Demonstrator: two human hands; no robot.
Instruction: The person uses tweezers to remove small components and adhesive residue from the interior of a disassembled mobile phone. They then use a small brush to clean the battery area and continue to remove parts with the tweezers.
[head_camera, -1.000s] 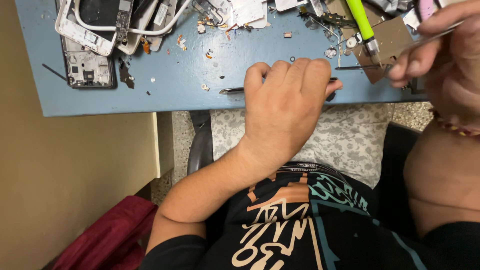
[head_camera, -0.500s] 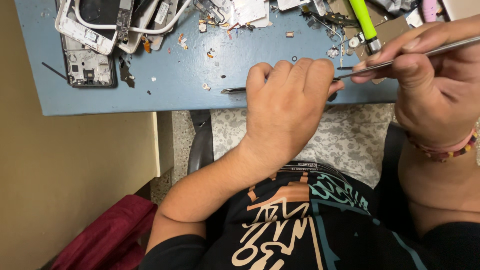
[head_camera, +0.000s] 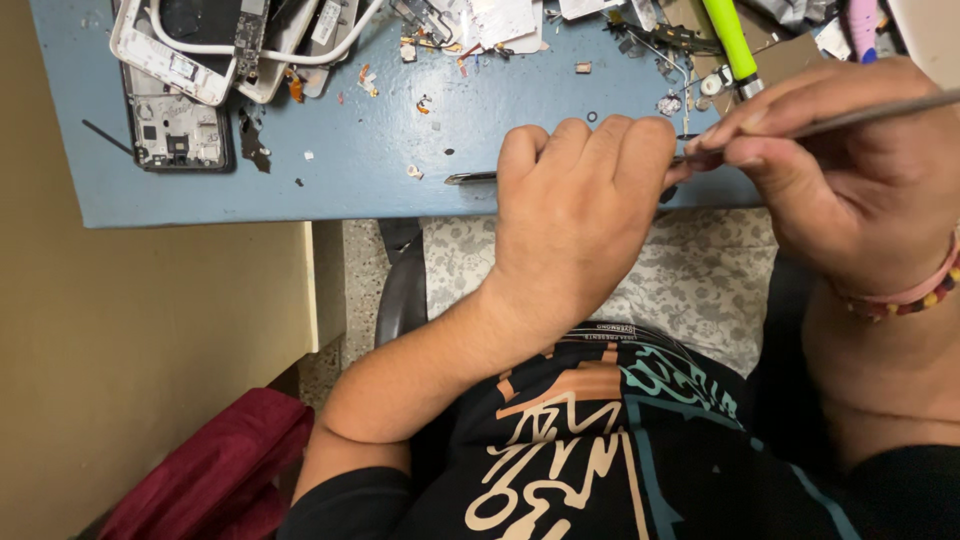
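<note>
My left hand (head_camera: 580, 220) rests at the near edge of the blue table (head_camera: 380, 195), fingers curled over a thin dark metal tool (head_camera: 470, 178) whose end sticks out to the left. My right hand (head_camera: 850, 190) pinches a slim silver metal rod (head_camera: 870, 110) like a pen. The rod's tip reaches the fingertips of my left hand; what lies under those fingers is hidden. A beaded bracelet (head_camera: 905, 300) circles my right wrist.
Opened phone bodies (head_camera: 175, 135) and a white phone frame (head_camera: 160, 50) lie at the table's far left, with small loose parts scattered around. A green-handled tool (head_camera: 730, 40) lies at the back right. A dark red bag (head_camera: 210, 470) sits on the floor at the left.
My right hand has come down and left from the table's back right, bringing the silver rod's tip to my left fingertips. My left hand has stayed put.
</note>
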